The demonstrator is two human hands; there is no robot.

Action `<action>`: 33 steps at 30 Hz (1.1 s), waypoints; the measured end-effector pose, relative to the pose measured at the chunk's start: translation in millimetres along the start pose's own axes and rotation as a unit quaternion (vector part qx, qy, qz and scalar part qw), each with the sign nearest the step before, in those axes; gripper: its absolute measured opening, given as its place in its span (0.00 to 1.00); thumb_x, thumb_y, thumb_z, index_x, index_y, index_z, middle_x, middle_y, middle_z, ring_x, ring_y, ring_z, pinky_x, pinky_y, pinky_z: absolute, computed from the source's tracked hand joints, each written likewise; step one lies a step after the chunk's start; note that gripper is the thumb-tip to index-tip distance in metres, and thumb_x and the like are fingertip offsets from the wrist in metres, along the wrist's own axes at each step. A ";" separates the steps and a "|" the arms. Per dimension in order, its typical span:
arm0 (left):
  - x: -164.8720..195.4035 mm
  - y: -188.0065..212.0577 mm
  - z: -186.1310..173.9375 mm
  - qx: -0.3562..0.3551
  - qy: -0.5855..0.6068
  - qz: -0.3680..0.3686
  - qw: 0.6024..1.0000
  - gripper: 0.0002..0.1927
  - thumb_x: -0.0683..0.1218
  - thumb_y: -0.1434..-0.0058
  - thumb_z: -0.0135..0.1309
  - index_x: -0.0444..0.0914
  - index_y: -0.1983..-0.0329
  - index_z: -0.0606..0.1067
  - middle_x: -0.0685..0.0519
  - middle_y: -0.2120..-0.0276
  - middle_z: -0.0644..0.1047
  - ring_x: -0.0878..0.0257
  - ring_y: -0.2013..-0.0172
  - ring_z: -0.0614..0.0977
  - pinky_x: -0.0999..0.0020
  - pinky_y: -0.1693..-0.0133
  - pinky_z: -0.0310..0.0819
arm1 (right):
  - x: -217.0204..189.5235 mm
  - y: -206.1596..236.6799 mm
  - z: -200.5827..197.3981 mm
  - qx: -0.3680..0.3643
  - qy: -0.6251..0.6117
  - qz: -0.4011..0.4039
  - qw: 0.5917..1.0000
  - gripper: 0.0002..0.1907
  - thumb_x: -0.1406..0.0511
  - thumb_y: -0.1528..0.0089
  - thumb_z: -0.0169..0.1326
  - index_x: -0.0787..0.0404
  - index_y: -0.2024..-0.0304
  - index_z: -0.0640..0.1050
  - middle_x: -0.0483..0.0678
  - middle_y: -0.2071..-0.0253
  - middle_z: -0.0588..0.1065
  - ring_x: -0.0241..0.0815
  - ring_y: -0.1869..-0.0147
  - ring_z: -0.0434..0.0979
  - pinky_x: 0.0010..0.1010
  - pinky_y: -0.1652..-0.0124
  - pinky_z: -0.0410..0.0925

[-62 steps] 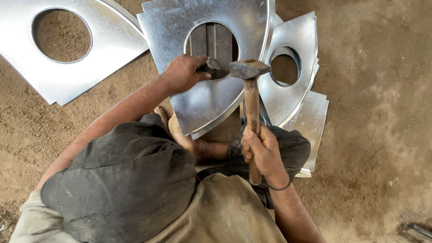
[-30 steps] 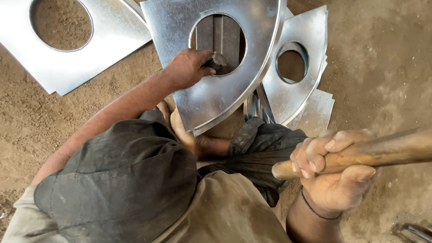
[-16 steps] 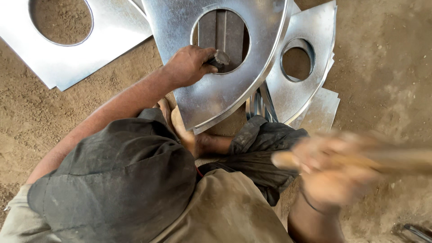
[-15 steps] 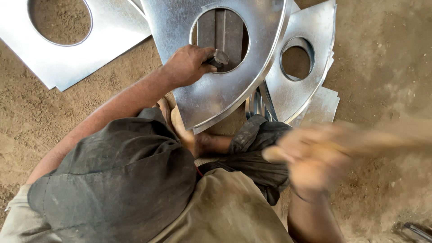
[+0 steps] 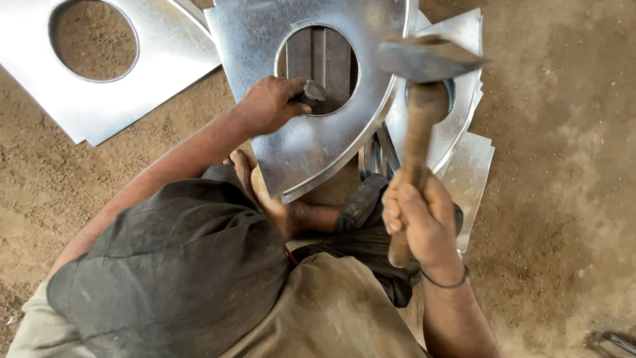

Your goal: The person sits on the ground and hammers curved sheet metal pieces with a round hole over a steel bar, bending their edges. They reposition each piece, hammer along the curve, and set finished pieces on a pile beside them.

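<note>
Sandy brown ground [image 5: 563, 166] fills the background, and shiny metal sheets with round holes are laid on it. One flat sheet [image 5: 99, 99] is seen at 10 o'clock, cut off by the upper edge. A curved sheet [image 5: 318, 139] with a large round opening lies at 12 o'clock, over a dark metal bar [image 5: 324, 59] that is visible through the opening. More sheets [image 5: 464, 126] are stacked under it towards 2 o'clock; how many cannot be counted.

The left hand [image 5: 265, 106] is closed around a short dark chisel [image 5: 311, 91], which is set at the lower rim of the opening. All fingers are wrapped tightly together, so only the blunt head of the tool is seen; its tip is hidden.

The right hand [image 5: 421, 222] is clamped on the wooden handle of a hammer [image 5: 424, 66]. The fingers are curled fully around the lower end of the handle, with the thumb pressed on top. The hammer head is held above the sheets at 1 o'clock and is blurred, so its contact with anything cannot be told. A thin band [image 5: 447, 282] is worn at this wrist.

Dark trousers [image 5: 172, 265] cover much of the lower part, and a bare foot [image 5: 265, 192] is partly hidden beneath the curved sheet.
</note>
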State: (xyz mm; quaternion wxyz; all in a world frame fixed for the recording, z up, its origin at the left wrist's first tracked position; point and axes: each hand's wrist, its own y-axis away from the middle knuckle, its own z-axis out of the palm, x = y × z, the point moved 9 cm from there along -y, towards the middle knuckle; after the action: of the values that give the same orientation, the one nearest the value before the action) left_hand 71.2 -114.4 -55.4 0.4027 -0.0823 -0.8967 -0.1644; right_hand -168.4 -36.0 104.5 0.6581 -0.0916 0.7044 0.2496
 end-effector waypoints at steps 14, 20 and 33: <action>-4.7 1.7 1.8 0.063 -0.039 0.069 0.995 0.27 0.54 0.38 0.61 0.34 0.42 0.73 0.42 0.61 0.81 0.48 0.59 0.83 0.52 0.53 0.77 | 80.4 -25.6 15.3 0.034 0.037 0.236 0.970 0.09 0.62 0.31 0.46 0.59 0.64 0.68 0.40 0.78 0.67 0.27 0.80 0.65 0.22 0.81 0.63; -22.0 -0.7 4.1 0.026 0.198 0.005 0.980 0.20 0.48 0.33 0.56 0.38 0.40 0.74 0.46 0.51 0.81 0.57 0.52 0.84 0.60 0.48 0.78 | 13.8 -14.9 3.3 0.027 -0.015 0.004 1.000 0.11 0.61 0.28 0.44 0.61 0.62 0.68 0.41 0.73 0.70 0.28 0.78 0.68 0.21 0.79 0.68; -37.6 23.2 -14.5 0.146 0.121 -0.032 0.981 0.18 0.49 0.45 0.69 0.40 0.56 0.74 0.51 0.66 0.81 0.63 0.69 0.82 0.64 0.68 0.80 | 119.0 47.2 -11.1 0.077 0.399 0.122 0.906 0.15 0.59 0.42 0.65 0.61 0.65 0.75 0.51 0.80 0.70 0.43 0.80 0.69 0.34 0.77 0.64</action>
State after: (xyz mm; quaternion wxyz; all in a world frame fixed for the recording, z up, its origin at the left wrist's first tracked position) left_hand 112.7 -98.5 -69.3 0.5104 0.0262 -0.8579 -0.0530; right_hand -213.6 23.0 -0.3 0.2917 -0.0460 0.9308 0.2152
